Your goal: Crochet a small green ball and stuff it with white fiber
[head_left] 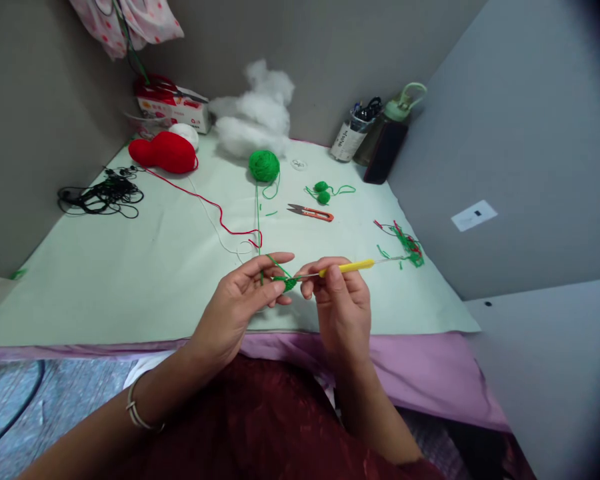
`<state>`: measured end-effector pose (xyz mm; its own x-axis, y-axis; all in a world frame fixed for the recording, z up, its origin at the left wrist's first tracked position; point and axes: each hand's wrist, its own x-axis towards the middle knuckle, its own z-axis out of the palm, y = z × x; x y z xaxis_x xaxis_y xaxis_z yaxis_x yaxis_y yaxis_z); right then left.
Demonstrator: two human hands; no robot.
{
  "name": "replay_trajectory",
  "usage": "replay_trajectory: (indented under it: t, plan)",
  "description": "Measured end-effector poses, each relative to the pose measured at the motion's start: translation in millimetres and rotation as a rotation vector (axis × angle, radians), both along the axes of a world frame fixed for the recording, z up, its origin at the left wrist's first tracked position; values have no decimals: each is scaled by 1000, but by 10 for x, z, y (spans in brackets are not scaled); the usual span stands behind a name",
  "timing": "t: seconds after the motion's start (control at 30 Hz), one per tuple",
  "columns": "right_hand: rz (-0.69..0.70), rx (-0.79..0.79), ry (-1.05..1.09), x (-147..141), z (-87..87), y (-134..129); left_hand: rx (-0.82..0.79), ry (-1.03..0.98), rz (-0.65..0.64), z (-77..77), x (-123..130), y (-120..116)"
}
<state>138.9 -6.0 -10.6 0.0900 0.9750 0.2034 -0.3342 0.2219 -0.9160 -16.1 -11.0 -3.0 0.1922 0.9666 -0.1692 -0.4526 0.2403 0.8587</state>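
My left hand (247, 290) pinches a small green crochet piece (290, 284) between thumb and fingers, with green yarn looped over the raised index finger. In my right hand (343, 300) is a crochet hook (353, 267) with a yellow handle, gripped near its middle. Its thin metal tip points left and meets the edge of the green piece. From there the yarn runs up the table to a green yarn ball (264, 166). Whether the hook's tip is inside a stitch is too small to tell.
Orange thread snips (313, 213) and two small green crocheted balls (323, 192) lie beyond my hands. Red yarn (165, 152), white stuffing (260, 113) and a tangled black cable (107, 193) sit farther back. Yarn scraps (410, 247), a phone (386, 152) and a pen cup (350, 137) are rightward.
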Motion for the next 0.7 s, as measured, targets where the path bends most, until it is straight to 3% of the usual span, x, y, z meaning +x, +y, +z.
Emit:
replay_trajectory:
  t: [0.13,0.27,0.4,0.5,0.6,0.7]
  plan:
    - [-29,62,-105,15,18,-43,39,3,-2,-25,-14,1]
    - [-111,209,-367,39,22,-116,112,60,27,-54,-13,-3]
    - [-224,533,-732,34,-46,-155,124,138,107,-42,15,-19]
    - [-333,739,-955,11,-128,-162,40,11,64,-3,20,-12]
    - [-359,703,-884,0,-136,-147,-134,-161,-87,41,-15,26]
    - [-278,466,-541,4,-67,-107,-167,-210,-101,69,-54,57]
